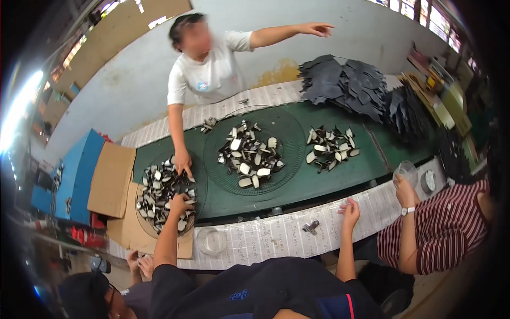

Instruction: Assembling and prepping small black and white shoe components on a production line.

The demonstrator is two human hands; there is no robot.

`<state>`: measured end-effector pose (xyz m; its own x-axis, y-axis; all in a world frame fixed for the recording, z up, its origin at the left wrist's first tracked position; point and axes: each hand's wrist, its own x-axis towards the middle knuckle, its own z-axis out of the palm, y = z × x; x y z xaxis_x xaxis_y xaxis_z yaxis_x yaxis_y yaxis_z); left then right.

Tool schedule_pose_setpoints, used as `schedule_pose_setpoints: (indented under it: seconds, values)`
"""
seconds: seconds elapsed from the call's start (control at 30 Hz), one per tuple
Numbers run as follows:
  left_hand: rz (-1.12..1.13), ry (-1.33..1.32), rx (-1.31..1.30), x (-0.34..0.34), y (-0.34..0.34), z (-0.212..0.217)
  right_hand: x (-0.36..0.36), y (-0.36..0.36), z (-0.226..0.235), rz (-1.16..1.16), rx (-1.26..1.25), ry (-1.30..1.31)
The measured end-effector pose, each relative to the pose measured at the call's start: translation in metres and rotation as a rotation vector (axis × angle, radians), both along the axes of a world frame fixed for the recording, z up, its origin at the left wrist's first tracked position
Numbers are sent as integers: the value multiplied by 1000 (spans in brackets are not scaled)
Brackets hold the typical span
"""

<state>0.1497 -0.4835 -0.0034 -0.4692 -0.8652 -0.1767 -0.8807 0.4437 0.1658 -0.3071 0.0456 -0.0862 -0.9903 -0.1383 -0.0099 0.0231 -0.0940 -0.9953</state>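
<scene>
My left hand [179,204] reaches into a pile of small black pieces with pale faces [154,204], heaped on a round wire-like tray [186,229] at the left. Its fingers are curled down among the pieces; what they hold is hidden. My right hand [349,210] is raised over the near edge of the table, fingers apart, holding nothing. A metal clip [311,227] lies to its left. From across the table, a person's hand [183,164] touches the far side of the same pile.
More such pieces form a middle pile [249,154] on a round mesh and a smaller pile [332,149]. Dark flat sheets [345,82] are stacked far right. A clear bowl [211,241] stands near my left forearm. A striped-shirted co-worker [441,226] holds a clear cup [406,171].
</scene>
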Motion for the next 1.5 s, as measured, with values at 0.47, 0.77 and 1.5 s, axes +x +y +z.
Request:
schedule_pose_setpoints:
  seconds: [0.47,0.77,1.5]
  values:
    - [343,896,99,7,4,78,14,10,14,98,20,99]
    - [547,1605,406,-65,20,109,6,13,20,123,83,76]
    - [-955,496,-294,-596,333,11,0,16,28,191,54,68]
